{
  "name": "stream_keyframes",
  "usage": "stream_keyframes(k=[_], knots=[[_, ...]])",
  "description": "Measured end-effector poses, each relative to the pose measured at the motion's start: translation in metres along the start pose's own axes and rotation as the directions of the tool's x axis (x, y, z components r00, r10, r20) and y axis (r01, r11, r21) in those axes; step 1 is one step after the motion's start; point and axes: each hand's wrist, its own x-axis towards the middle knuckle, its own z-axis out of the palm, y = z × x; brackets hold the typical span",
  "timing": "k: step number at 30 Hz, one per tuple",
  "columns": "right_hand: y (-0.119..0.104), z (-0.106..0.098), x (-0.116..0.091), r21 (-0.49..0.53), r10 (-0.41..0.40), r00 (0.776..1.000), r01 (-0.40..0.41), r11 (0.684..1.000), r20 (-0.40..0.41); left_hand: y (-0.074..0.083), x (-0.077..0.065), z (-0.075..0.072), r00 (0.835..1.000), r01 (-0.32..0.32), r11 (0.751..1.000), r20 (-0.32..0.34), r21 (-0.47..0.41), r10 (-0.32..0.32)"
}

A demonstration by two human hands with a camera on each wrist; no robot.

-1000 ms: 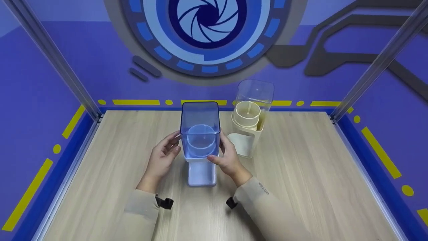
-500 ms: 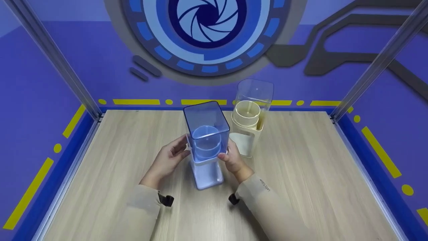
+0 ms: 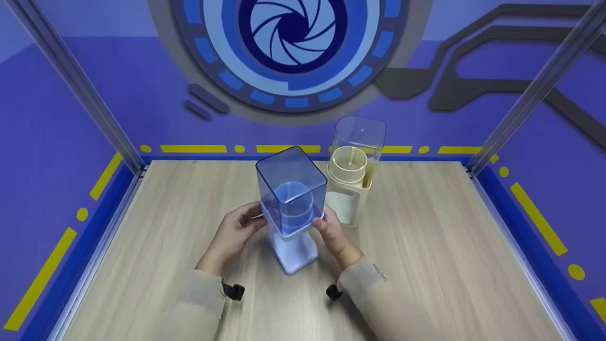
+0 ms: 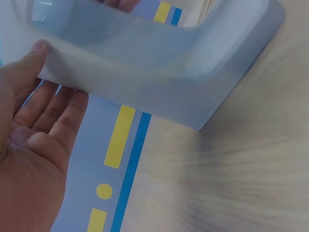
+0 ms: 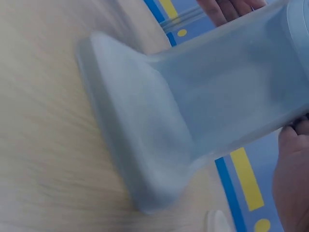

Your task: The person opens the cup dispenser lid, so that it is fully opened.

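Both hands hold a blue dispenser with a see-through square box (image 3: 292, 173) on top, a round cup shape (image 3: 297, 196) inside it, and a pale blue foot tray (image 3: 294, 253) below. In the head view it stands turned, one corner toward me. My left hand (image 3: 236, 234) grips its left side; the left wrist view shows the thumb on the front edge and the fingers behind. On the right side, my right hand (image 3: 334, 237) has its thumb at the box's lower edge, most fingers hidden behind. The right wrist view shows the tray and upright back (image 5: 231, 82) close up.
A similar cream dispenser (image 3: 362, 201) with a clear box (image 3: 362, 130) stands just behind and right of the blue one. The wooden table (image 3: 426, 265) is bounded by blue printed walls (image 3: 118, 94) at the back and sides.
The blue dispenser has turned from facing me squarely to corner-on and has shifted slightly right. Both hands have moved along with it. The cream dispenser has stayed in place.
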Motion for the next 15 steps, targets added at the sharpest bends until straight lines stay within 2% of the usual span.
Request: stream_keyframes(k=[3,6,11,15], knots=[[-0.002,0.004,-0.011,0.036,-0.011,0.999,0.012,0.999,-0.031,0.0,-0.007,0.001,0.999,0.024,0.999,-0.046,0.027,-0.023],[-0.011,0.01,-0.016,0.017,-0.061,0.993,0.063,0.998,-0.097,0.001,-0.013,0.002,0.996,0.033,0.999,-0.085,0.043,-0.029],[-0.037,0.021,-0.012,-0.107,-0.155,0.967,0.136,0.985,-0.2,0.004,-0.019,0.004,0.989,0.024,0.999,-0.15,0.046,-0.017],[-0.062,0.031,-0.009,-0.19,-0.162,0.956,0.116,0.975,-0.245,0.005,-0.023,0.006,0.983,0.027,0.999,-0.182,0.036,-0.02]])
